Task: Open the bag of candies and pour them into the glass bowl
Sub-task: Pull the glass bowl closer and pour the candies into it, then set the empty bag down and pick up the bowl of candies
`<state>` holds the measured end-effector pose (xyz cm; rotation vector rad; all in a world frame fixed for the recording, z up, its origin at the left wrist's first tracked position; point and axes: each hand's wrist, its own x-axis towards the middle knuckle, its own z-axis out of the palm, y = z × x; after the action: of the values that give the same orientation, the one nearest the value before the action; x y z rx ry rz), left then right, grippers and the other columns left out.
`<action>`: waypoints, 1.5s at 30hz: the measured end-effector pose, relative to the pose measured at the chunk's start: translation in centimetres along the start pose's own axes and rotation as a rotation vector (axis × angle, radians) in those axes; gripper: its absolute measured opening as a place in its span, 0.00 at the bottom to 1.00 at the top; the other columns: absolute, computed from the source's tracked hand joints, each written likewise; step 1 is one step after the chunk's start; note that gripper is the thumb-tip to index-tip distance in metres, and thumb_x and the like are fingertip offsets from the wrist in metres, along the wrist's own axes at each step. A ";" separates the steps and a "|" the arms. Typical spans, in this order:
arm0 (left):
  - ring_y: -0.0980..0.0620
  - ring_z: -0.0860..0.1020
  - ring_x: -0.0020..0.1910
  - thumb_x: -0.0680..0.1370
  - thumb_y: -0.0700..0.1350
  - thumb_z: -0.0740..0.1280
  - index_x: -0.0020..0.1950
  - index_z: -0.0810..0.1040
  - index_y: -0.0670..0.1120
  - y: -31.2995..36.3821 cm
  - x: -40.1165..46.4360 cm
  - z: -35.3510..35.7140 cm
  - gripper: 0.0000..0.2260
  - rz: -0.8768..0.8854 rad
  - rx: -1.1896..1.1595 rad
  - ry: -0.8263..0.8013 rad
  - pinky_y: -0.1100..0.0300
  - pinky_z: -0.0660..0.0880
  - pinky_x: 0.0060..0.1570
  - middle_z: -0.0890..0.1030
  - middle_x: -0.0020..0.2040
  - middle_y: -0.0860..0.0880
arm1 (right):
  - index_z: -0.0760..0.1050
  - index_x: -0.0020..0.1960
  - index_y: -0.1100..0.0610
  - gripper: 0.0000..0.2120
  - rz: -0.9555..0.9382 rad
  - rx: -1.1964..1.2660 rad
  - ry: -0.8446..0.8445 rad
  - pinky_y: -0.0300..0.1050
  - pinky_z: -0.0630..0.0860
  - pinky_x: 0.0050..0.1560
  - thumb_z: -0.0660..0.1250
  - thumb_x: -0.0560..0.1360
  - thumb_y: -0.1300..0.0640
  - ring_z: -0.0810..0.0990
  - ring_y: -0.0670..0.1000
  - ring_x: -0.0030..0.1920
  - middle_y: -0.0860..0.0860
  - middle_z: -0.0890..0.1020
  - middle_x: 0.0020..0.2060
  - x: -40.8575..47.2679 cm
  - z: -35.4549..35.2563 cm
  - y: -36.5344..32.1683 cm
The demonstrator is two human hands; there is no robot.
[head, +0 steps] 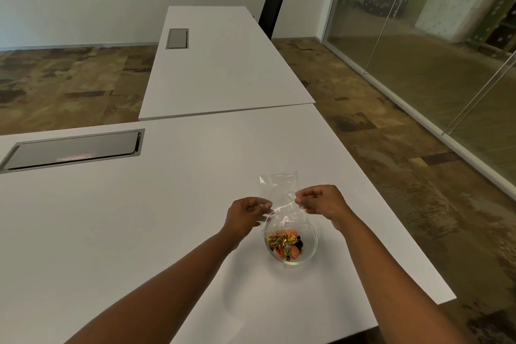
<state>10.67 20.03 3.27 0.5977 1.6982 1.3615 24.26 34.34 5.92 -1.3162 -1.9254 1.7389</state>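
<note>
A clear plastic bag (pixel 279 190) hangs upturned over the glass bowl (pixel 310 251), its mouth pointing down at the bowl. My left hand (pixel 245 213) pinches the bag's left edge and my right hand (pixel 321 200) pinches its right edge. The bag looks empty. Several candies (pixel 286 244) in gold, orange and dark wrappers lie in the bowl, which stands on the white table (pixel 139 232) near its right edge.
A grey cable hatch (pixel 75 151) is set into the table at the far left. A second white table (pixel 223 64) with its own hatch adjoins at the back, with a black chair (pixel 273 8) behind it. A glass wall runs along the right.
</note>
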 end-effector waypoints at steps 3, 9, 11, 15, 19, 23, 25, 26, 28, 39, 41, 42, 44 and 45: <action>0.53 0.81 0.38 0.77 0.42 0.64 0.50 0.78 0.45 0.3 -0.2 -0.2 0.05 -0.023 -0.090 0.029 0.66 0.78 0.35 0.83 0.40 0.49 | 0.80 0.51 0.66 0.12 0.024 0.005 -0.028 0.34 0.78 0.34 0.73 0.69 0.65 0.79 0.47 0.34 0.52 0.81 0.34 0.1 0.4 0.2; 0.51 0.80 0.31 0.77 0.36 0.63 0.39 0.76 0.44 -0.2 -0.2 -2.3 0.08 -0.107 -0.180 0.212 0.66 0.77 0.27 0.81 0.37 0.46 | 0.81 0.50 0.61 0.12 0.020 -0.020 0.061 0.42 0.79 0.43 0.73 0.69 0.57 0.80 0.52 0.46 0.55 0.83 0.45 0.5 0.6 1.6; 0.50 0.79 0.32 0.77 0.35 0.62 0.38 0.75 0.43 -1.0 -0.2 -3.2 0.08 -0.153 -0.189 0.276 0.66 0.76 0.26 0.81 0.36 0.46 | 0.81 0.53 0.61 0.14 0.029 -0.181 0.158 0.47 0.77 0.52 0.73 0.69 0.56 0.80 0.54 0.53 0.57 0.83 0.51 0.9 0.3 2.6; 0.49 0.79 0.31 0.77 0.35 0.62 0.37 0.74 0.43 -2.8 -0.6 -4.7 0.09 -0.250 -0.180 0.330 0.62 0.76 0.30 0.80 0.36 0.45 | 0.77 0.59 0.60 0.21 0.184 -0.393 0.103 0.50 0.76 0.55 0.73 0.70 0.52 0.79 0.57 0.55 0.58 0.81 0.57 1.1 0.2 4.2; 0.56 0.79 0.22 0.76 0.36 0.64 0.37 0.74 0.43 -4.5 -1.0 -5.1 0.09 -0.338 -0.105 0.319 0.66 0.76 0.23 0.80 0.34 0.46 | 0.76 0.61 0.60 0.20 0.299 -0.373 0.045 0.52 0.80 0.55 0.72 0.71 0.55 0.80 0.59 0.55 0.60 0.80 0.58 0.7 0.7 4.9; 0.51 0.78 0.27 0.75 0.33 0.62 0.37 0.74 0.43 -5.3 -1.2 -5.2 0.09 -0.391 -0.013 0.299 0.69 0.73 0.20 0.80 0.34 0.46 | 0.76 0.61 0.60 0.16 0.340 -0.396 0.000 0.53 0.80 0.54 0.69 0.73 0.59 0.79 0.58 0.53 0.60 0.79 0.56 0.5 1.1 5.3; 0.50 0.78 0.28 0.75 0.33 0.62 0.37 0.74 0.43 -5.7 -1.3 -5.3 0.09 -0.423 0.031 0.268 0.68 0.73 0.20 0.80 0.34 0.46 | 0.76 0.61 0.59 0.15 0.362 -0.406 -0.020 0.53 0.80 0.53 0.67 0.74 0.60 0.79 0.58 0.54 0.60 0.79 0.57 0.5 1.2 5.4; 0.51 0.78 0.28 0.75 0.34 0.63 0.36 0.75 0.43 -5.8 -1.3 -5.3 0.09 -0.444 0.049 0.245 0.67 0.73 0.21 0.81 0.34 0.46 | 0.76 0.61 0.59 0.15 0.371 -0.414 -0.025 0.53 0.80 0.53 0.67 0.74 0.60 0.79 0.59 0.56 0.60 0.78 0.58 0.4 1.3 5.4; 0.51 0.77 0.28 0.75 0.35 0.64 0.36 0.75 0.43 -6.1 -1.4 -5.3 0.09 -0.478 0.090 0.191 0.64 0.75 0.25 0.81 0.34 0.46 | 0.75 0.61 0.58 0.15 0.384 -0.422 -0.035 0.53 0.81 0.51 0.66 0.75 0.60 0.79 0.60 0.56 0.60 0.78 0.60 0.3 1.5 5.3; 0.51 0.78 0.29 0.72 0.44 0.70 0.34 0.74 0.42 -5.2 -1.4 -5.2 0.10 -0.533 0.659 0.022 0.54 0.80 0.33 0.78 0.31 0.47 | 0.74 0.61 0.60 0.18 0.424 -0.374 -0.047 0.60 0.80 0.54 0.62 0.73 0.71 0.75 0.59 0.51 0.61 0.73 0.63 0.4 2.5 5.4; 0.48 0.79 0.31 0.71 0.47 0.72 0.41 0.73 0.40 -4.6 -1.5 -5.1 0.12 -0.543 0.751 0.000 0.53 0.81 0.36 0.78 0.33 0.47 | 0.73 0.61 0.60 0.19 0.426 -0.370 -0.047 0.60 0.80 0.54 0.63 0.73 0.72 0.74 0.59 0.50 0.62 0.73 0.63 0.5 2.5 5.5; 0.47 0.80 0.33 0.70 0.49 0.73 0.49 0.70 0.40 -4.3 -1.6 -5.1 0.18 -0.554 0.781 0.013 0.53 0.80 0.36 0.78 0.36 0.46 | 0.73 0.61 0.61 0.19 0.426 -0.373 -0.050 0.60 0.80 0.54 0.63 0.73 0.72 0.74 0.59 0.50 0.62 0.73 0.63 0.5 2.5 5.5; 0.44 0.81 0.41 0.69 0.53 0.73 0.62 0.61 0.40 -3.8 -1.5 -5.0 0.32 -0.509 0.902 0.078 0.53 0.80 0.39 0.78 0.46 0.44 | 0.73 0.61 0.61 0.19 0.418 -0.384 -0.050 0.60 0.80 0.54 0.63 0.73 0.72 0.76 0.61 0.53 0.62 0.74 0.63 0.6 2.6 5.5; 0.42 0.80 0.48 0.69 0.55 0.72 0.65 0.58 0.40 -3.8 -1.3 -4.9 0.35 -0.445 0.955 0.128 0.51 0.78 0.45 0.78 0.53 0.43 | 0.74 0.61 0.61 0.18 0.415 -0.382 -0.043 0.60 0.80 0.54 0.62 0.73 0.72 0.77 0.62 0.55 0.62 0.75 0.62 0.7 2.7 5.4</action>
<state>7.76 15.24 0.35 0.5836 2.3790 0.2203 24.45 32.49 0.17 -1.9440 -2.2092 1.6210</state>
